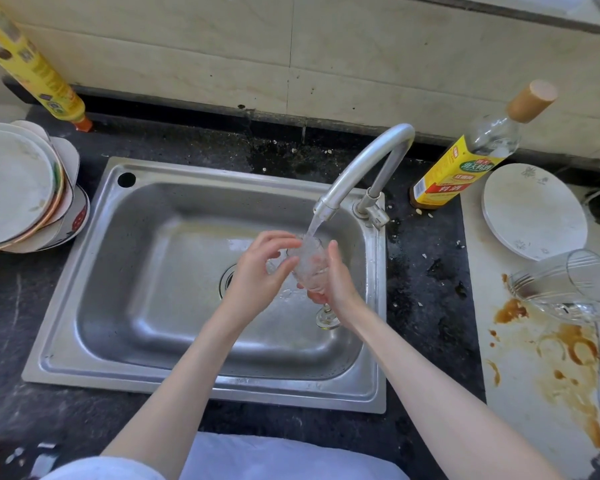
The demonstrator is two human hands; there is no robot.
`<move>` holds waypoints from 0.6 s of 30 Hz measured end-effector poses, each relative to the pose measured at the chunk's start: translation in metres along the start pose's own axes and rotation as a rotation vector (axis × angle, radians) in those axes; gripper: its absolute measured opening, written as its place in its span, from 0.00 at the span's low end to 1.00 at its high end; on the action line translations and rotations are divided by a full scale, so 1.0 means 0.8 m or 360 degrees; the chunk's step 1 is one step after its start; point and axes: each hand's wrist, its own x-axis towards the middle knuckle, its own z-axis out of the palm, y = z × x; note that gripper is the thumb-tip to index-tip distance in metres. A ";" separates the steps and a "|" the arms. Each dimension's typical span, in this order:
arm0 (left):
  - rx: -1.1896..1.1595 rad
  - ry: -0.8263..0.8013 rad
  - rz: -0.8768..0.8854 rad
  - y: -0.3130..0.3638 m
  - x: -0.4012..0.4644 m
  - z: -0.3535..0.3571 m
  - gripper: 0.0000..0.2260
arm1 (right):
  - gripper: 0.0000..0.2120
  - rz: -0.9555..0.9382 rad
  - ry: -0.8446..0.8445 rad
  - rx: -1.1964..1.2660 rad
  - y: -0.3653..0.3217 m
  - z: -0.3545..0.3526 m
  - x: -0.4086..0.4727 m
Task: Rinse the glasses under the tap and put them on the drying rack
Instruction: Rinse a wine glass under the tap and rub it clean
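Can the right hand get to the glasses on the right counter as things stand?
Probably not yet: the right hand holds the stemmed glass under the tap. The path to the glasses looks clear.

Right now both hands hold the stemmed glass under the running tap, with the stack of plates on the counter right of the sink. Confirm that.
Not quite. The head view shows the stack of plates left of the sink, not right. Otherwise correct: left hand and right hand hold the stemmed glass under the running tap.

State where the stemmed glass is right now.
In the head view, the stemmed glass is right of centre, held between the left hand and right hand over the sink, under the tap.
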 end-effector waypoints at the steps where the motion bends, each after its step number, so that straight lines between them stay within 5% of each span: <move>1: 0.0076 -0.0041 0.0058 0.002 0.001 -0.002 0.09 | 0.30 -0.0001 -0.0005 -0.0079 -0.003 -0.002 0.003; 6: 0.0242 -0.0640 -0.0018 0.009 0.017 -0.012 0.08 | 0.29 -0.0018 -0.0037 -0.0275 -0.025 -0.007 0.004; 12: 0.0407 -0.0968 0.0060 0.011 0.029 -0.014 0.12 | 0.27 -0.0079 -0.0185 -0.0299 -0.033 -0.010 0.000; 16: 0.0597 -0.0822 -0.0057 0.018 0.024 -0.008 0.03 | 0.31 -0.0118 -0.0172 -0.0475 -0.031 -0.010 0.001; 18: 0.0561 -0.0678 -0.0087 0.020 0.023 -0.004 0.09 | 0.33 -0.0135 -0.0172 -0.0432 -0.028 -0.011 0.002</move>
